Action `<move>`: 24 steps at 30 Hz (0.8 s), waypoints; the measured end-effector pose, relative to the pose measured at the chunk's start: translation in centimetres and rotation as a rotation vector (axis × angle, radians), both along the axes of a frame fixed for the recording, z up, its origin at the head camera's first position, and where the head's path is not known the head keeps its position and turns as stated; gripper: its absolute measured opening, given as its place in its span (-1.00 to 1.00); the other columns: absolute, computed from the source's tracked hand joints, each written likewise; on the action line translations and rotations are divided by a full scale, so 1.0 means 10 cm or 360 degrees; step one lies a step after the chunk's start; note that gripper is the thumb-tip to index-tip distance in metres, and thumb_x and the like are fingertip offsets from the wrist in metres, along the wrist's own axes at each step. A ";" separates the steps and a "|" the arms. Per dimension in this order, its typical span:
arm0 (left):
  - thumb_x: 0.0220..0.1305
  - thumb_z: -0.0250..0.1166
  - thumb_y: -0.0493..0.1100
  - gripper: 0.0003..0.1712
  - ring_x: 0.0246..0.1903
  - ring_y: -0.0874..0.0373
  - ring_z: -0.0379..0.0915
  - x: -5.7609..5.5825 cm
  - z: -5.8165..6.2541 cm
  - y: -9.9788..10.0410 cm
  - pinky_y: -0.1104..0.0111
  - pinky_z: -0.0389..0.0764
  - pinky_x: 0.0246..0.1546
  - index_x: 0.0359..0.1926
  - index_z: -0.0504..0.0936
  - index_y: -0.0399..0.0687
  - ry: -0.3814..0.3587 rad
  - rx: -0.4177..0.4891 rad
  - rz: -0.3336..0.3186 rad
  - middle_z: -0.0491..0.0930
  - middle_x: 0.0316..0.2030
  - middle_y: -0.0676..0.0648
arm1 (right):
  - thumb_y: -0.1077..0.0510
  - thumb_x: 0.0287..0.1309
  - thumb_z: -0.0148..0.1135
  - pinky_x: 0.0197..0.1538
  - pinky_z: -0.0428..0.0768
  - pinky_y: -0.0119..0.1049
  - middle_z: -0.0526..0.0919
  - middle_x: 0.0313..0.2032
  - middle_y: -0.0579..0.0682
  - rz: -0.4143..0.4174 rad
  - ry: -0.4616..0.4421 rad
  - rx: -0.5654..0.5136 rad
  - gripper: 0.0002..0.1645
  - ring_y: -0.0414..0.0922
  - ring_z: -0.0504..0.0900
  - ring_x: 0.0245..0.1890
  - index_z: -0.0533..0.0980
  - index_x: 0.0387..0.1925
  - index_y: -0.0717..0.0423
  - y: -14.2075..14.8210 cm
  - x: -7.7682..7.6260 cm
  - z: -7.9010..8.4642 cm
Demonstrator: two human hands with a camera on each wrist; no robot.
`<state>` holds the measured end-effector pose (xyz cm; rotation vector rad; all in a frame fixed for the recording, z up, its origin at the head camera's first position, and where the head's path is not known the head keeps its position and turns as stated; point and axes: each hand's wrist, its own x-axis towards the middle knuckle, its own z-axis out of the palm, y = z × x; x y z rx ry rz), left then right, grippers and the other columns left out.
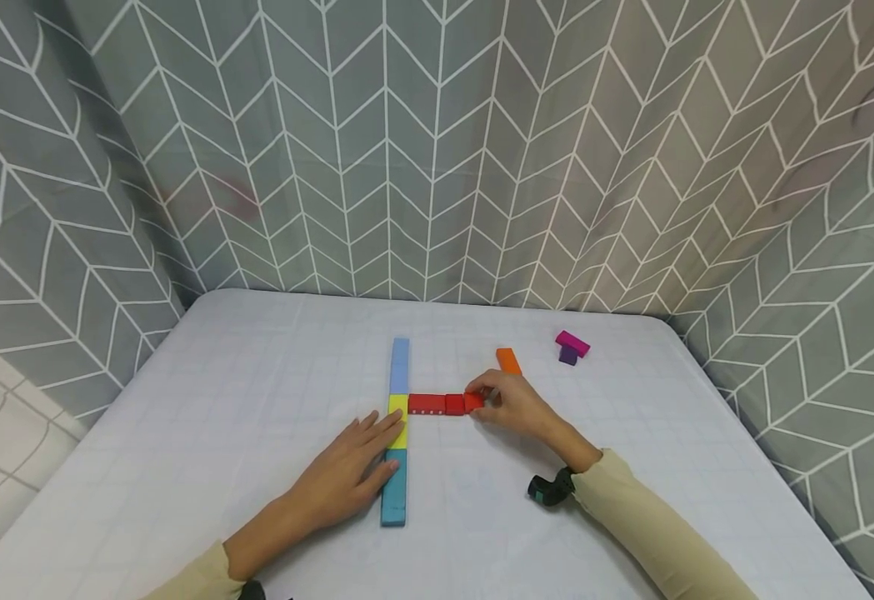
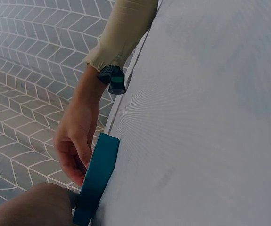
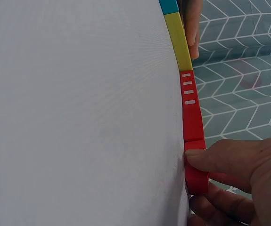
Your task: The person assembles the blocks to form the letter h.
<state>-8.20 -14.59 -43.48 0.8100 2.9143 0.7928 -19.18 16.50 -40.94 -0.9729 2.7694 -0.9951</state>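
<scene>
A straight column of blocks lies on the table: light blue (image 1: 400, 367), yellow (image 1: 397, 403) and teal (image 1: 394, 504). From the yellow part a row of red blocks reaches right; the longest red block (image 1: 427, 400) carries white marks on its side. My left hand (image 1: 339, 479) lies along the column's left side, fingers extended, fingertips on the yellow part and thumb by the teal block. At the row's right end, my right hand (image 1: 515, 406) pinches a red block (image 3: 196, 181) between thumb and fingers. That block meets its red neighbour (image 1: 455, 404) in the row.
Just beyond the right hand lies an orange block (image 1: 508, 360), partly hidden by it. Farther back right, a magenta block (image 1: 573, 342) lies against a small dark purple block (image 1: 567, 356). A white cloth covers the table (image 1: 257, 358); grey patterned curtains (image 1: 437, 167) stand behind and beside it.
</scene>
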 end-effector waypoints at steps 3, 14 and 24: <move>0.57 0.17 0.11 -0.29 0.57 -0.08 -0.05 0.00 0.01 0.00 -0.02 0.00 0.52 0.58 0.30 -0.05 0.0005 0.0000 0.0002 0.16 0.58 0.06 | 0.31 0.14 0.53 -0.08 0.68 -0.22 0.69 -0.16 -0.07 0.0009 0.0004 -0.0005 -0.63 -0.06 0.61 -0.17 0.68 0.00 0.19 0.01 -0.01 0.00; 0.58 0.16 0.11 -0.29 0.57 -0.07 -0.05 0.00 -0.02 0.00 -0.02 0.00 0.53 0.59 0.29 -0.04 -0.0005 0.0006 -0.0007 0.15 0.58 0.07 | 0.26 0.14 0.54 -0.09 0.66 -0.20 0.70 -0.10 -0.04 0.0038 -0.0018 -0.0033 -0.56 -0.03 0.63 -0.12 0.65 0.07 0.22 0.07 0.01 -0.01; 0.58 0.16 0.12 -0.28 0.57 -0.08 -0.05 -0.01 -0.01 -0.01 -0.02 0.00 0.52 0.59 0.29 -0.06 0.0009 -0.0007 -0.0015 0.14 0.58 0.06 | 0.23 0.21 0.46 -0.01 0.69 -0.05 0.72 -0.08 0.00 -0.0020 -0.0033 -0.0126 -0.60 -0.01 0.63 -0.08 0.65 0.07 0.24 0.15 0.02 0.06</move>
